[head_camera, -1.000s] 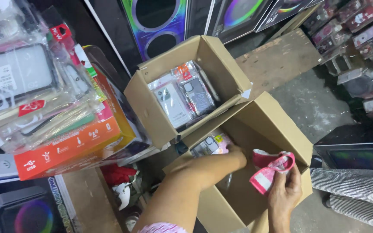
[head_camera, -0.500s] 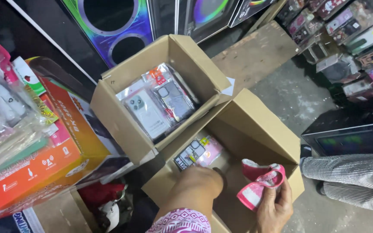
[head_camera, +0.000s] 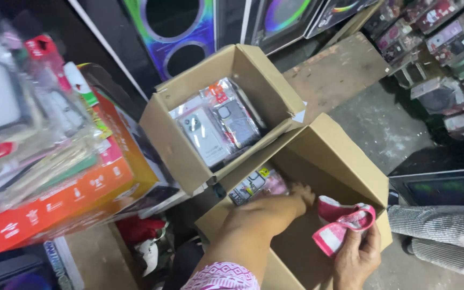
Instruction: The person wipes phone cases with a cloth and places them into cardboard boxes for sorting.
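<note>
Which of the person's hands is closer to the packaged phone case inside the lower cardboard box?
Left. The left hand reaches into the box right beside the packaged phone case; the right hand holds a pink cloth farther away.

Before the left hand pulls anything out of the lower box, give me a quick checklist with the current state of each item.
1. Left hand reaches the packaged phone cases in the lower cardboard box: ok, it rests on them.
2. Left grip closed on a packet: cannot tell, the fingers are partly hidden.
3. Right hand free: not ok, it holds a pink and white cloth.
4. Lower box flaps open: ok.
5. Upper cardboard box clear of the reach: not ok, its corner overhangs the lower box beside the packets.
6. Upper box contents settled: ok, its phone case packets lie flat inside.
</note>
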